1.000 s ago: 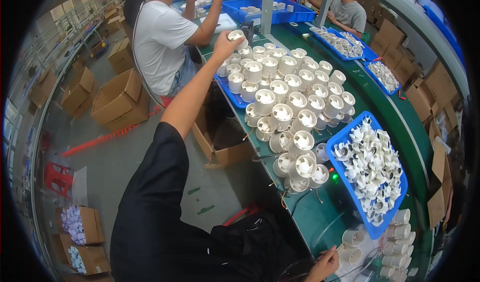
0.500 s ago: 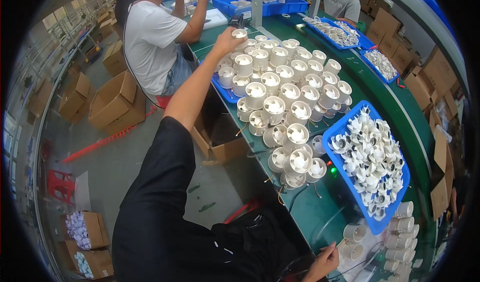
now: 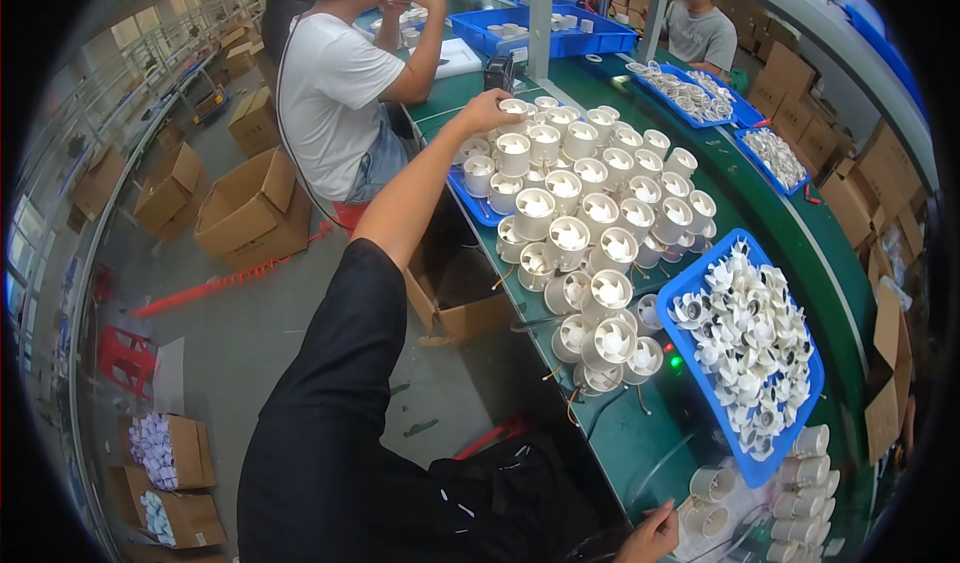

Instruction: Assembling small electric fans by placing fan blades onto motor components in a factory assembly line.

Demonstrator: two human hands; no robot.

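Observation:
My left hand (image 3: 487, 113) reaches to the far end of a pile of small white fans and is closed around one round fan (image 3: 513, 109) at the top. Many similar fans (image 3: 568, 235), white cylinders with bladed rotors inside, stand stacked along the bench, some with short wires. The far ones rest over a blue tray (image 3: 478, 205). My right hand (image 3: 650, 536) is low at the near bench edge, fingers loosely bent and apart, with nothing visible in them. Beside it lie white cylindrical housings (image 3: 708, 516).
A blue tray of loose white fan rotors (image 3: 745, 343) sits right of the pile. More housings (image 3: 800, 503) are stacked at the near right. A co-worker in a white shirt (image 3: 335, 93) sits at the far left. Cardboard boxes (image 3: 255, 213) stand on the floor; a metal post (image 3: 538, 33) rises behind the pile.
The whole view has shifted slightly, so the bench appears lower and farther right. My left hand stays on the fan at the pile's far end; my right hand stays near the bench edge.

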